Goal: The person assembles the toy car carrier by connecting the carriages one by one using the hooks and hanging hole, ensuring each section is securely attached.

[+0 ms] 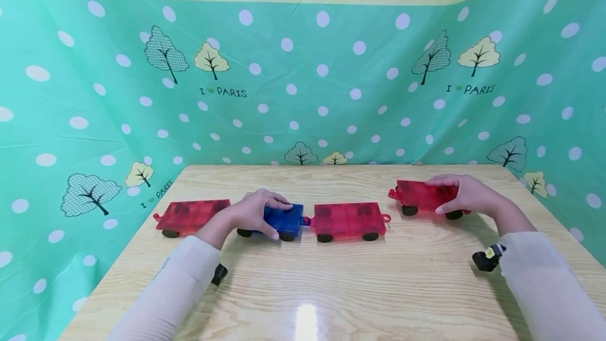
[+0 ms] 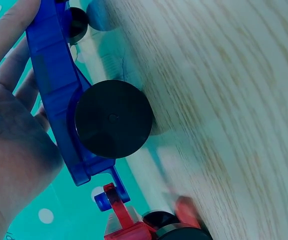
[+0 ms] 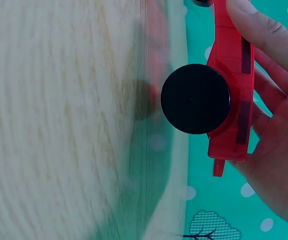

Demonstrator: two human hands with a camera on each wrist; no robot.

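My left hand (image 1: 255,212) grips a blue toy train car (image 1: 292,216) by its sides, thumb at the near side and fingers over the top. A red train car (image 1: 347,220) stands to its right, joined at the coupling (image 1: 306,221). Another red car (image 1: 189,216) is on the left; the left wrist view shows a red loop (image 2: 115,200) around the blue car's peg (image 2: 102,202). At the right, my right hand (image 1: 466,193) holds a third red car (image 1: 415,195) by its sides, apart from the row. Its black wheel (image 3: 196,99) appears slightly above the tabletop.
All the cars are on or over a light wood table (image 1: 341,288). Behind it hangs a green dotted cloth (image 1: 303,109) with tree prints. A ring (image 1: 386,218) sticks out from the middle red car's right end, facing the car in my right hand.
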